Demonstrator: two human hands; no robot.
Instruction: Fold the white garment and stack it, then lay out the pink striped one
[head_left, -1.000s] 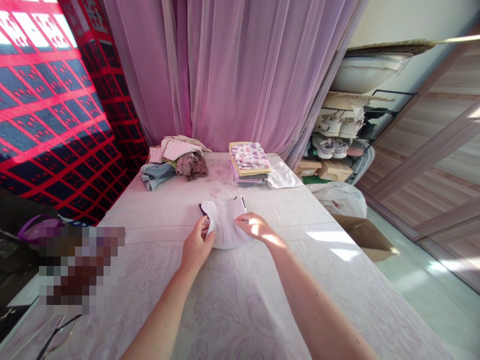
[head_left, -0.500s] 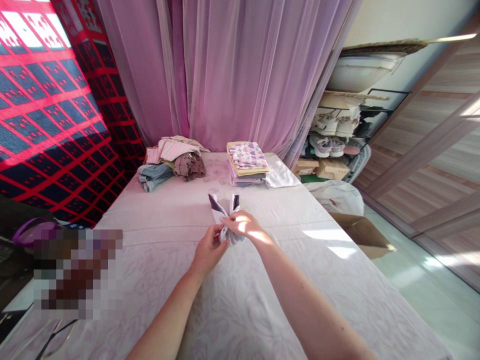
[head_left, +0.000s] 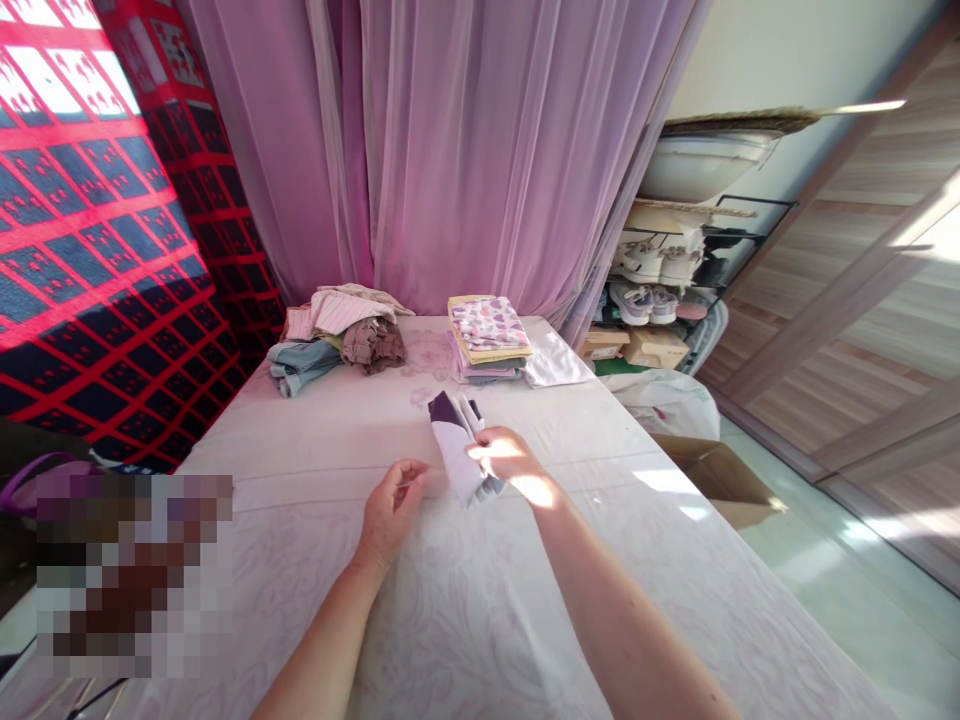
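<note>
My right hand grips the right side of a small folded piece of white fabric with dark purple ends. It looks like a garment, but its exact kind does not show. The fabric is held above the bed, its dark ends pointing away from me. Just to the left, my left hand holds nothing; its fingers are loosely curved and apart, clear of the fabric. Beyond my hands stands a neat stack of folded clothes, topped by a heart-patterned piece. A loose heap of clothes lies at the far left.
The bed has a pale flowered sheet. A white folded cloth lies beside the stack. Purple curtains hang behind. Off the right edge are an open cardboard box and a shoe rack. A blurred patch covers the left edge.
My left hand has let go of the fabric and moved left. My right hand still holds it, now flatter and more compactly folded, slightly further right.
</note>
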